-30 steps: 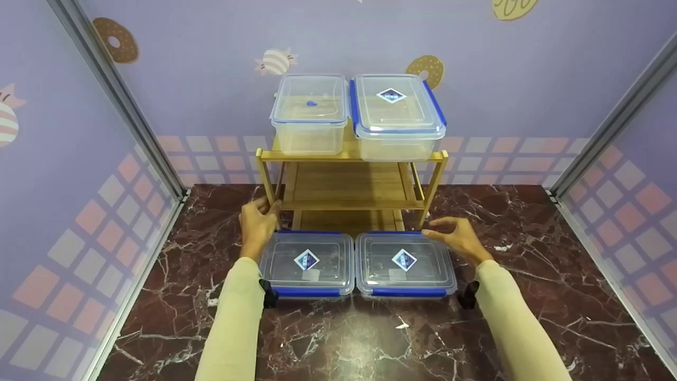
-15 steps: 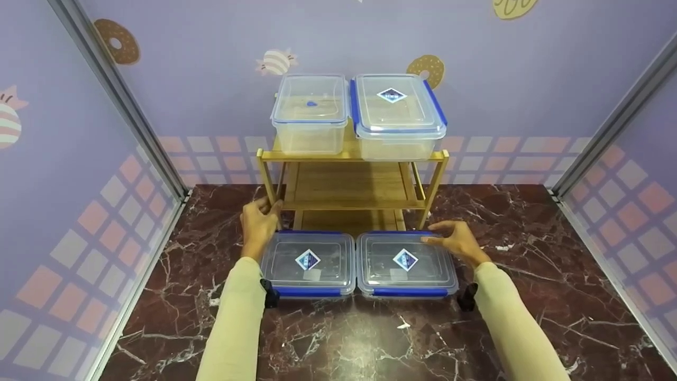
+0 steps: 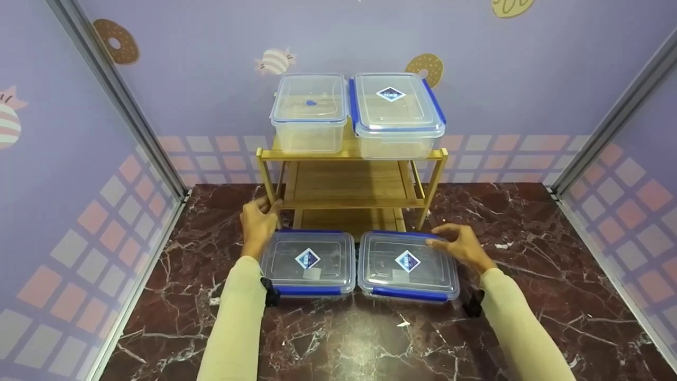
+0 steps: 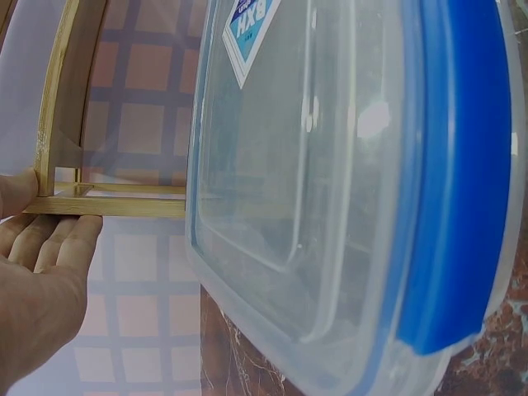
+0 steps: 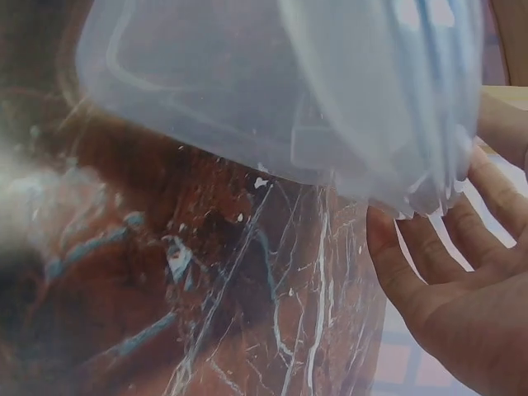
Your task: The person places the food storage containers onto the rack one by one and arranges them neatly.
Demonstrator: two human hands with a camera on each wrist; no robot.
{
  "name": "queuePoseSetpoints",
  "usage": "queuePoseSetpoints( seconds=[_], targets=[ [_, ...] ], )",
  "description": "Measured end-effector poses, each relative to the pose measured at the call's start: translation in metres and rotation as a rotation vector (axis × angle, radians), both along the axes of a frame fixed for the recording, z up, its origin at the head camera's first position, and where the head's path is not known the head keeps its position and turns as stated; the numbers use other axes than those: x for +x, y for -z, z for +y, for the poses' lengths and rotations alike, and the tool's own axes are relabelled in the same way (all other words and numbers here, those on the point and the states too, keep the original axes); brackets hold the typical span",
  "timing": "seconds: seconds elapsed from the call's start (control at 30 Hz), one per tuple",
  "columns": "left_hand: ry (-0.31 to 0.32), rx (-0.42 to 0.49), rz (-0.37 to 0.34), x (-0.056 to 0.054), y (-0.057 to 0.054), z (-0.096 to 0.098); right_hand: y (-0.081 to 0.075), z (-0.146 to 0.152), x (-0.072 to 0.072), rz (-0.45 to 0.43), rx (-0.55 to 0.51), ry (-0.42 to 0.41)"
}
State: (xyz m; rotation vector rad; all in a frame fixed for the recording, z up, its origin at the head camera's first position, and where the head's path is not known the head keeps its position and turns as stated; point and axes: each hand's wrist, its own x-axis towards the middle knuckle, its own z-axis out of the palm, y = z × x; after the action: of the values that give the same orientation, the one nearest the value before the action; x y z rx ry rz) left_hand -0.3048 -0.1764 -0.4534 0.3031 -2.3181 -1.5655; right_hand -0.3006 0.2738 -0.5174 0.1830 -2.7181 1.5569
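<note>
Fingers of the right hand (image 3: 465, 247), the nearer, grip the right box (image 3: 408, 267) by its 2 o'clock corner; its body lies toward 7 o'clock, long axis roughly 9-to-3. Left hand (image 3: 257, 225) pinches the rack (image 3: 349, 182) leg.

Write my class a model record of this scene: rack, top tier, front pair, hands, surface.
Rack: three-tier wooden rack
Top tier: upper-left storage box, blue lid tab; upper-right storage box, blue clips
Front pair: front-left storage box, front-right storage box, both lidded, diamond labels
Left hand: grips rack's left front leg
Right hand: holds front-right storage box's far right corner
Surface: dark red marbled tabletop
</note>
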Motion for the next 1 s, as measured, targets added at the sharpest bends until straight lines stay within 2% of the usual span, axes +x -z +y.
queuePoseSetpoints(
  seconds=[0.2,0.53,0.7,1.0],
  targets=[
    [-0.008,-0.016,-0.002,-0.001,0.001,-0.002,0.002,0.003,0.007,-0.002,0.004,-0.007],
    [-0.005,-0.022,-0.022,0.000,0.003,-0.003,0.005,0.005,0.014,-0.029,0.002,0.049],
    [-0.001,-0.019,-0.028,0.000,0.002,-0.001,0.006,0.010,0.019,-0.010,-0.021,0.059],
    [0.009,0.007,-0.023,-0.001,0.002,-0.001,0.010,0.021,0.033,0.051,-0.057,0.000]
  ],
)
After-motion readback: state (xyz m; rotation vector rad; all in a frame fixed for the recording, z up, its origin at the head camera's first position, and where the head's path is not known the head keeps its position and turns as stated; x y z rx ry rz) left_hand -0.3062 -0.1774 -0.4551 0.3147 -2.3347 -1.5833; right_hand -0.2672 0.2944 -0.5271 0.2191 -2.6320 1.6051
